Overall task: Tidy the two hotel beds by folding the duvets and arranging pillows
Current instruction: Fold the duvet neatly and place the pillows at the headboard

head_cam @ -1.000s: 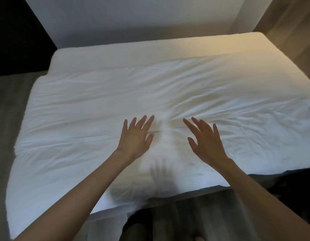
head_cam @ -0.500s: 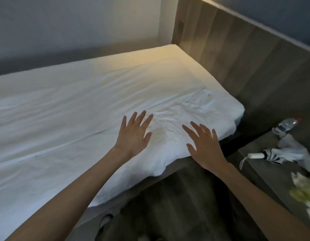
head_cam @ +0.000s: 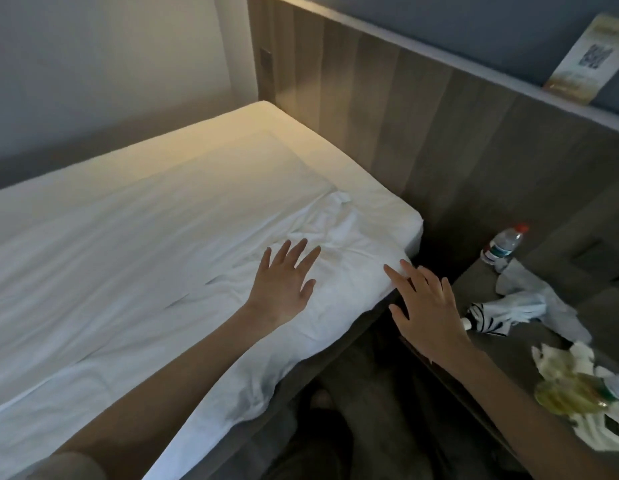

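A white duvet lies spread over the bed, wrinkled at its near right corner. The bare white mattress shows beyond it at the head end. My left hand rests flat on the wrinkled part, fingers straight and spread. My right hand hovers at the duvet's right corner, fingers straight, fingertips at the edge. No pillow is in view.
A wooden headboard panel runs along the bed's right side. A dark nightstand to the right holds a water bottle, a folded umbrella, crumpled paper and a yellowish bottle. A card leans on the ledge.
The view has swung right from the middle of the bed to its head-end corner. Both hands moved right along the duvet; the nightstand came into view.
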Action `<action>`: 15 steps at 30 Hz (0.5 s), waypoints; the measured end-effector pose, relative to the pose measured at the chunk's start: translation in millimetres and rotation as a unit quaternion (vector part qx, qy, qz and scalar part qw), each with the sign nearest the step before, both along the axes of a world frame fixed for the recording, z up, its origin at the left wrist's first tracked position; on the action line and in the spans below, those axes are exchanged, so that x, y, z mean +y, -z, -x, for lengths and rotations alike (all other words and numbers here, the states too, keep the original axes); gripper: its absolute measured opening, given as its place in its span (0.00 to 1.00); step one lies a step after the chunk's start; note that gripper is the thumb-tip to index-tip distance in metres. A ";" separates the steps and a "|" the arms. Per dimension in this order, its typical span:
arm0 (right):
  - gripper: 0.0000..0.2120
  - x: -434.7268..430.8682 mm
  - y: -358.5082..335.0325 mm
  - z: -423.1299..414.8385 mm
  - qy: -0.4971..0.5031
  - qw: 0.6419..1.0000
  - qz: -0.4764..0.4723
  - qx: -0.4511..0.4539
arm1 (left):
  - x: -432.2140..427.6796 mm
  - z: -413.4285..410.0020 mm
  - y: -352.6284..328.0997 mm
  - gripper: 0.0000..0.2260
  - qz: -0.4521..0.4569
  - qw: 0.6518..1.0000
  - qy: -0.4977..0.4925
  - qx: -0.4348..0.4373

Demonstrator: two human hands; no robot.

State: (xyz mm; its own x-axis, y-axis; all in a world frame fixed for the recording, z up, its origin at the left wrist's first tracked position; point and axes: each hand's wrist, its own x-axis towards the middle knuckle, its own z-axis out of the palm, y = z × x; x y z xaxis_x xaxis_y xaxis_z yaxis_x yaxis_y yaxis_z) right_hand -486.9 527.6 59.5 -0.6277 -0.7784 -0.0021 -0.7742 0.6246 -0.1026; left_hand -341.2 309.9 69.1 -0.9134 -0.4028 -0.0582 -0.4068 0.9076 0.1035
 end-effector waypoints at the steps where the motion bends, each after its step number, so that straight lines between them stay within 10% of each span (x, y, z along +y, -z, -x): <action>1: 0.31 -2.2 4.6 16.7 0.005 1.000 -0.004 -0.002 | -7.2 21.4 5.5 0.26 -0.003 1.000 0.005 -0.003; 15: 0.30 -83.8 80.2 230.1 0.052 0.986 -0.090 -0.129 | -69.1 190.6 100.8 0.27 -0.139 0.985 -0.099 -0.035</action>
State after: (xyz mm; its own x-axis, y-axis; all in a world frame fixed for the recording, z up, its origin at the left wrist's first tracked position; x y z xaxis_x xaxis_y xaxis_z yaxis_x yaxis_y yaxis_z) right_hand -717.0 443.8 -20.7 -0.6655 -0.6818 -0.3036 -0.6670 0.7259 -0.1680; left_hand -531.8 240.8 -31.7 -0.8081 -0.5329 -0.2511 -0.5885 0.7495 0.3031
